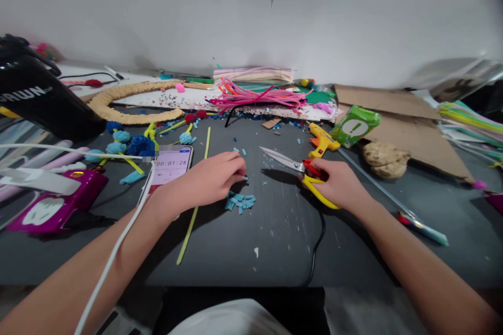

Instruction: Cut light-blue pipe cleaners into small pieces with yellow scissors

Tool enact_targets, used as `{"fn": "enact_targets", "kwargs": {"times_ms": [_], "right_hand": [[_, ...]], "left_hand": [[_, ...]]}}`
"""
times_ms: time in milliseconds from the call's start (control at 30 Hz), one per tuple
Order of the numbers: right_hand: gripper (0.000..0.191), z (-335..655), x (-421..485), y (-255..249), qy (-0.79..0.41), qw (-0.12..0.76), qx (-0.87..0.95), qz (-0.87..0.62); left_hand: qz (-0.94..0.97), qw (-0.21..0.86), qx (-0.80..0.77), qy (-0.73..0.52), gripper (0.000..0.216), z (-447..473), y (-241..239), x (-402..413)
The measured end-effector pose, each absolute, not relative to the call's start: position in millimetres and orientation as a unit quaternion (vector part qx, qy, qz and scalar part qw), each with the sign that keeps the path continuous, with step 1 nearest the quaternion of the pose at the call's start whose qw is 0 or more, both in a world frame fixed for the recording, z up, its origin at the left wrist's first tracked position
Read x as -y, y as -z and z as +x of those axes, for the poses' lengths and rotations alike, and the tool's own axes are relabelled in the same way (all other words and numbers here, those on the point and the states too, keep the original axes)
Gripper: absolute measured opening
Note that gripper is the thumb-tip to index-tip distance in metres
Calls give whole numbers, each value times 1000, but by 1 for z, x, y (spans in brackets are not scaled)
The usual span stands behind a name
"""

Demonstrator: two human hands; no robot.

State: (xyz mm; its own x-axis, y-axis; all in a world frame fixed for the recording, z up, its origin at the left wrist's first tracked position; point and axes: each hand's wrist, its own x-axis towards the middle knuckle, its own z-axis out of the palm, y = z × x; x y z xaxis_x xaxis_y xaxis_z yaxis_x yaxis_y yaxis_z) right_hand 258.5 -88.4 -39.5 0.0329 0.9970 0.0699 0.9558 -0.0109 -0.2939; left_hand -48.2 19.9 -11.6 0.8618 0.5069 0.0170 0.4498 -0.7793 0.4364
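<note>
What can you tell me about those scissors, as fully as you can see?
The scissors have silvery, metallic-looking blades tapering to a sharp point, joined near two handle loops that look plastic: one red, one yellow. The right hand grips them by the handles. The blades look closed or nearly so, pointing leftward and slightly away from the person. A shadow falls on the dark table below, suggesting they are raised.

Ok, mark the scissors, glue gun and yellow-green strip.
Scissors (297,166): head view, metal by the pivot.
Glue gun (324,141): head view, yellow body.
Yellow-green strip (188,235): head view, middle of its near stretch.
</note>
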Motion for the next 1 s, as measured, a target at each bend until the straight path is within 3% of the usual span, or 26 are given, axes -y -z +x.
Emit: {"fn": "enact_targets", "kwargs": {"times_ms": [333,467,1000], "right_hand": [[21,258,89,38,-84,130,700,-697],[18,257,89,38,-91,138,698,-696],[23,256,91,38,-85,147,704,-689]], "left_hand": [[871,315,-300,-229,13,-45,7,-18],[875,292,-286,-258,16,-44,7,-18],[873,292,-320,-224,26,-42,7,-19]]}}
